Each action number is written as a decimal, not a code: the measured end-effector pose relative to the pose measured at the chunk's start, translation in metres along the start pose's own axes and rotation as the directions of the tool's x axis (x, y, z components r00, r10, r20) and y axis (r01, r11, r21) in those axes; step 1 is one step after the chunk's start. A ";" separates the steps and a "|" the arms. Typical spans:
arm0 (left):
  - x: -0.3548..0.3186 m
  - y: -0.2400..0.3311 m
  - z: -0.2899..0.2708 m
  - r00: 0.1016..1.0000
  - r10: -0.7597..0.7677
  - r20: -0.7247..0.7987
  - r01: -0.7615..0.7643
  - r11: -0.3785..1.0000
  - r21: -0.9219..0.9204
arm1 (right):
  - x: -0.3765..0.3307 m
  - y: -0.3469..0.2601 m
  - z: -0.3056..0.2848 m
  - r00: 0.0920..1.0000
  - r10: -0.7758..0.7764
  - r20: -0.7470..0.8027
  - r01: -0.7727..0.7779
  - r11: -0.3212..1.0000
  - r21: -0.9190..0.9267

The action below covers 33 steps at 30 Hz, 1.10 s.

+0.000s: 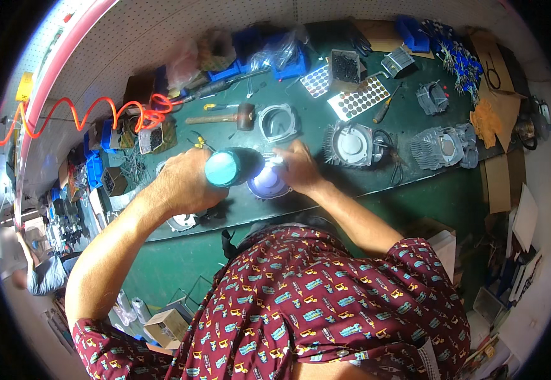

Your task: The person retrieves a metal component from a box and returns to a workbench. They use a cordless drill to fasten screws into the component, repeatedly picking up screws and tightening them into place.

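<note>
Overhead, a worker's left hand (183, 183) is clenched around a teal-capped power tool (230, 166), while the right hand (297, 166) presses down with spread fingers on a round bluish-grey metal cover (268, 183) lying on the dark green workbench (415, 183). The cover sits directly under the right palm's inner edge and just below the tool's body, between the two hands, touching the right one; whether the tool's tip meets it cannot be told, as the tool hides that spot.

By its look the cover is a cast metal part: stiff, fairly heavy for its size, unlikely to bend, and smooth enough to slide on the bench unless pinned. Its rim, on the side away from the tool, appears the safest place to hold it.

Beyond the right hand's fingertips lie a square grey housing (278, 122) and a wooden-handled mallet (224, 117). Further out to the right stands a finned cylinder head (351, 144), then a second finned casting (443, 147). An orange coiled air hose (85, 114) trails away past the left hand, with blue parts bins (288, 60) at the far edge of the bench.
</note>
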<state>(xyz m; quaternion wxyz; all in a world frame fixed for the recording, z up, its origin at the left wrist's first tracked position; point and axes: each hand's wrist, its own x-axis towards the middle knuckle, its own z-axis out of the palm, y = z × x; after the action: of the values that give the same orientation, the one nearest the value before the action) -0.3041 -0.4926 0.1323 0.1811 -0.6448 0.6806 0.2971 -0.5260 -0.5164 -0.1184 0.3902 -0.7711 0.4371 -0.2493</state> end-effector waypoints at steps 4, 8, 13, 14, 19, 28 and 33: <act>-0.013 0.008 0.005 0.977 0.158 -0.146 -0.192 0.946 -0.260 | 0.002 0.000 0.004 0.997 0.074 0.037 -0.071 0.994 -0.079; -0.032 0.015 -0.004 0.991 -0.124 0.051 0.126 0.722 -0.680 | 0.004 -0.011 0.000 0.995 0.099 -0.007 -0.099 0.993 -0.058; -0.074 0.011 0.037 0.960 -0.183 -0.212 -0.083 0.539 -0.838 | -0.001 -0.010 -0.009 0.989 -0.009 -0.148 0.022 0.996 0.088; -0.080 0.005 0.048 0.960 -0.178 -0.216 -0.106 0.484 -0.869 | 0.002 -0.004 -0.012 0.979 -0.004 -0.203 0.019 0.997 0.074; -0.119 -0.006 0.111 0.888 -0.436 -0.147 0.096 0.489 -0.867 | 0.004 -0.011 -0.054 0.963 0.171 -0.208 -0.081 0.922 0.379; -0.125 -0.025 0.178 0.904 -0.360 -0.231 -0.203 0.116 -0.972 | -0.016 -0.060 -0.052 0.894 0.373 0.247 -0.385 0.362 0.849; -0.134 -0.048 0.199 0.915 -0.344 -0.212 -0.184 0.114 -0.976 | -0.020 -0.070 -0.039 0.910 0.346 0.228 -0.334 0.289 0.897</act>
<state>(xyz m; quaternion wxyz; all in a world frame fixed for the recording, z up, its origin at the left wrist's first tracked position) -0.2699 -0.2621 0.0582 -0.4160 -0.6808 0.2928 0.5269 -0.5301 -0.4919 -0.0395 0.7935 -0.3079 0.3772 -0.3650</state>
